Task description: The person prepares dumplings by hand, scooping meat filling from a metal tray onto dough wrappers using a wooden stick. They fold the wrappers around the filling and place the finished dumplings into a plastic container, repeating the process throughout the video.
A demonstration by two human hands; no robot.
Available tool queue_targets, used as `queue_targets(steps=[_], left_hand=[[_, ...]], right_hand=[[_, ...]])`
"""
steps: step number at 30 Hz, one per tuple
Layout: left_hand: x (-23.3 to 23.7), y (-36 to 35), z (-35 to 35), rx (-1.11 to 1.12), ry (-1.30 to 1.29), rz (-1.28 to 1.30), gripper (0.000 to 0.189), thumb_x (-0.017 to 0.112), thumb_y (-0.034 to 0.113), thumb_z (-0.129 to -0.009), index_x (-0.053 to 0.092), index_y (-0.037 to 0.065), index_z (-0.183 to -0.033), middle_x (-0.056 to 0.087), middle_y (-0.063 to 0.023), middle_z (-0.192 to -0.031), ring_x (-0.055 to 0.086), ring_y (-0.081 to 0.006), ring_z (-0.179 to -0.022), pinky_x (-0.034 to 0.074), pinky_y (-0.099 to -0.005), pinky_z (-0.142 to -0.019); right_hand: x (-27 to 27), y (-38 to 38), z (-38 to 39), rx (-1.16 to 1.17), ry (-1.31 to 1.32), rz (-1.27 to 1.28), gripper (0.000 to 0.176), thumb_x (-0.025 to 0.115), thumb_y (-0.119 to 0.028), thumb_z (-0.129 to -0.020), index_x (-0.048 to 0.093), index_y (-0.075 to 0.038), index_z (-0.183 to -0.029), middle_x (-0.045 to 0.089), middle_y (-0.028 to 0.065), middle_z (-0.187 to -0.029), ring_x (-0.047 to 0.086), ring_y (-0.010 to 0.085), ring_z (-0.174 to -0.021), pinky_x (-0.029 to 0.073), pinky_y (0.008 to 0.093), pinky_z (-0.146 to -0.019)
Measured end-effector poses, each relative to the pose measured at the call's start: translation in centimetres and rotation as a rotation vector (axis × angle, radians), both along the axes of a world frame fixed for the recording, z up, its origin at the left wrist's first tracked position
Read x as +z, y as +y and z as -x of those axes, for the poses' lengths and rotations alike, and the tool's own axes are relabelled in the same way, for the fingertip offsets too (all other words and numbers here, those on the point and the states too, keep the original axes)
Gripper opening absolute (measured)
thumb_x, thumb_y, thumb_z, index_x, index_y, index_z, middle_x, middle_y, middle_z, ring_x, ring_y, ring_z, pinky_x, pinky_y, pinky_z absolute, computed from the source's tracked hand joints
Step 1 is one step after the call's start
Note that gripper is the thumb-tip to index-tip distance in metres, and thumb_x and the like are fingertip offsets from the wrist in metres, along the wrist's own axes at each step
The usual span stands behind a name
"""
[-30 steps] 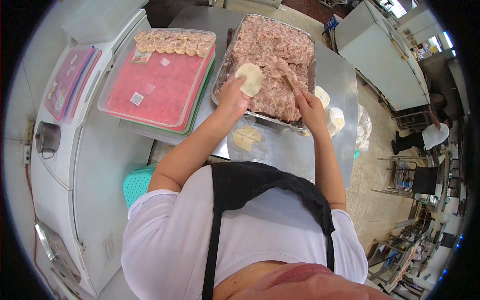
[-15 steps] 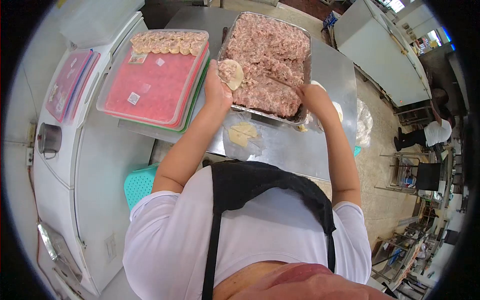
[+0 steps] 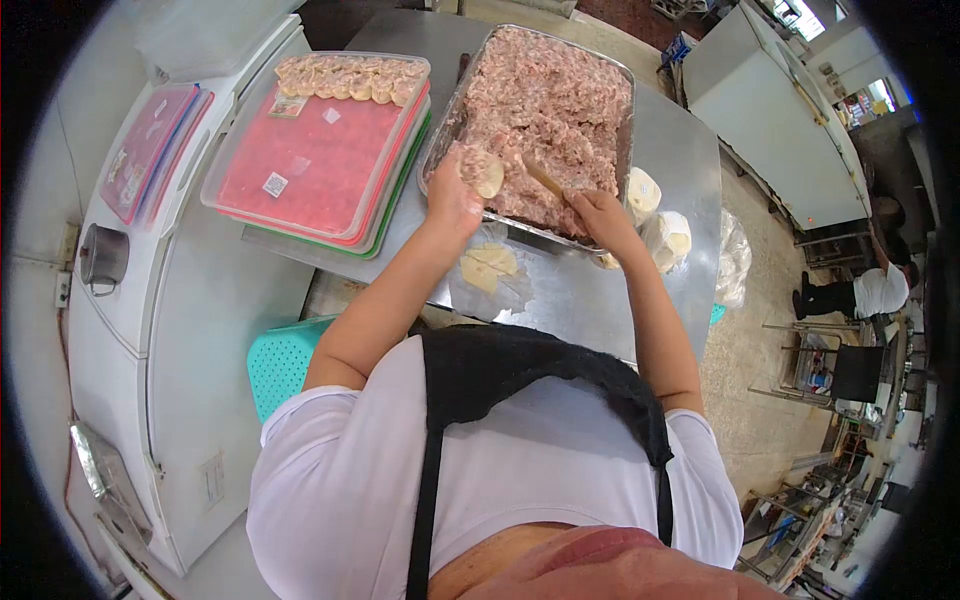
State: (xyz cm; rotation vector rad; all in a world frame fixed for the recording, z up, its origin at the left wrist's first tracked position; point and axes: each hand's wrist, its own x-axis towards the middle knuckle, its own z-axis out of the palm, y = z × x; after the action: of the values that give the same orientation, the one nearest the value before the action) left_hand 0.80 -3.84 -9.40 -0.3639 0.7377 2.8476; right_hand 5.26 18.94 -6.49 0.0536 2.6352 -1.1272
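Left hand [image 3: 457, 203]: fingers curled about the edge of one wrapper [image 3: 489, 178], clamped on it. Wrapper round, pale, bearing a portion of meat; held over the near left corner of the tray.

Right hand [image 3: 602, 217]: fingers closed around a stick [image 3: 545, 179], flat and brown, its tip aimed toward the wrapper, apart from it. Whether that tip touches the meat is hard to tell from this angle.

Tray [image 3: 633, 140]: metal, rectangular, set aslant on the table; filled with pink ground meat [image 3: 560, 90], the surface uneven.

Table [image 3: 590, 300]: bare metal, shiny.

Dough pieces [image 3: 488, 266]: yellowish, flat, on a plastic sheet [image 3: 505, 300] just beside the tray's near edge.

Wrapper stacks [image 3: 667, 241]: two, pale, round-ended, near the tray's right side.

Boxes [image 3: 325, 165]: stacked left of the tray, red and green showing below a clear top; one label bears a square code.

Dumplings [image 3: 350, 82]: rows, set along the far end of the top box.

Freezer [image 3: 215, 360]: white, at far left, bearing a pot [image 3: 104, 258] and purplish lids [image 3: 152, 150].

Basket [image 3: 283, 368]: teal, perforated, beside the left elbow.

Second person [image 3: 878, 291]: white top, dark trousers, well apart at right.
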Motion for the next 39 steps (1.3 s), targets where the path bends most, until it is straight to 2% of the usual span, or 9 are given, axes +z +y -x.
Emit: queue_targets(steps=[2,4,11,20,23,25,30,35,39], left_hand=[[0.4,0.8,0.3,-0.096,0.024,-0.104,0.048,0.035,0.038,-0.099,0.045,-0.002,-0.125,0.055,-0.019,-0.121,0.055,-0.0329,-0.112,0.042,-0.0471,-0.1],[2.9,1.7,0.3,-0.108,0.028,-0.15,0.052,0.037,0.043,-0.098,0.045,0.0,-0.125,0.054,-0.0191,-0.122,0.053,-0.0339,-0.113,0.042,-0.0489,-0.099],[3.9,0.5,1.7,-0.18,-0.042,-0.107,0.064,0.049,0.059,-0.087,0.053,0.002,-0.115,0.053,-0.0189,-0.118,0.049,-0.0374,-0.114,0.041,-0.0522,-0.097],[4.7,0.5,2.1,-0.451,0.304,-0.066,0.064,0.065,0.034,-0.082,0.042,0.0,-0.131,0.051,-0.0195,-0.126,0.046,-0.0355,-0.12,0.035,-0.0542,-0.104],[8.8,0.2,0.2,-0.597,0.536,0.384,0.071,0.071,0.018,-0.078,0.034,0.011,-0.138,0.052,-0.0092,-0.127,0.044,-0.0278,-0.125,0.037,-0.0512,-0.102],[9.5,0.7,0.4,-0.158,1.166,1.274,0.085,0.076,0.011,-0.071,0.028,0.011,-0.142,0.048,-0.0074,-0.136,0.052,-0.0248,-0.119,0.039,-0.0442,-0.103],[10.2,3.0,1.0,-0.581,1.196,1.036,0.031,0.073,0.012,-0.067,0.067,0.005,-0.096,0.066,-0.0094,-0.1,0.061,-0.0202,-0.098,0.046,-0.0334,-0.09],[8.5,3.7,0.2,-0.662,1.275,1.339,0.037,0.074,0.021,-0.068,0.065,0.003,-0.099,0.065,-0.0158,-0.098,0.062,-0.0233,-0.094,0.047,-0.0336,-0.086],[4.1,4.2,0.3,-0.685,0.797,1.579,0.052,0.076,0.035,-0.073,0.062,0.005,-0.113,0.063,-0.0156,-0.111,0.059,-0.0234,-0.106,0.045,-0.0326,-0.092]], right_hand=[[0.4,-0.7,-0.4,-0.047,-0.021,0.119,0.034,0.05,-0.028,-0.095,0.063,0.003,-0.089,0.053,0.0092,-0.062,0.051,0.0176,-0.06,0.044,0.0356,-0.059],[0.2,-1.4,-0.9,0.071,0.358,-0.021,0.032,0.054,-0.031,-0.092,0.069,-0.002,-0.096,0.065,0.02,-0.086,0.064,0.0352,-0.079,0.049,0.0417,-0.069],[7.8,-3.0,-3.2,0.096,0.544,-0.457,0.022,0.058,-0.019,-0.089,0.065,-0.01,-0.107,0.061,0.0158,-0.089,0.061,0.0368,-0.082,0.049,0.0447,-0.069],[9.3,0.4,-3.0,0.126,0.512,-0.126,0.028,0.054,-0.017,-0.093,0.06,0.0,-0.115,0.065,0.0197,-0.09,0.062,0.0278,-0.081,0.049,0.0347,-0.075],[11.2,1.6,-4.0,0.04,0.261,0.028,0.029,0.049,-0.017,-0.097,0.06,0.002,-0.116,0.066,0.0177,-0.096,0.059,0.0192,-0.082,0.047,0.0306,-0.078],[11.6,2.6,-4.4,0.172,0.242,-0.03,0.029,0.049,-0.017,-0.096,0.06,0.002,-0.115,0.066,0.0183,-0.097,0.06,0.0208,-0.083,0.047,0.0318,-0.078],[11.9,3.4,-5.3,0.239,0.213,-0.014,0.029,0.053,-0.018,-0.094,0.061,-0.001,-0.116,0.067,0.0194,-0.1,0.065,0.0293,-0.09,0.048,0.0339,-0.081],[4.4,7.3,-2.3,0.449,0.269,0.103,0.03,0.056,-0.018,-0.093,0.061,-0.002,-0.117,0.067,0.0182,-0.102,0.065,0.0282,-0.093,0.048,0.0335,-0.082],[4.1,8.8,-0.7,0.452,0.399,-0.078,0.028,0.056,-0.025,-0.091,0.063,-0.009,-0.114,0.067,0.0164,-0.095,0.063,0.0343,-0.087,0.051,0.0385,-0.075]])
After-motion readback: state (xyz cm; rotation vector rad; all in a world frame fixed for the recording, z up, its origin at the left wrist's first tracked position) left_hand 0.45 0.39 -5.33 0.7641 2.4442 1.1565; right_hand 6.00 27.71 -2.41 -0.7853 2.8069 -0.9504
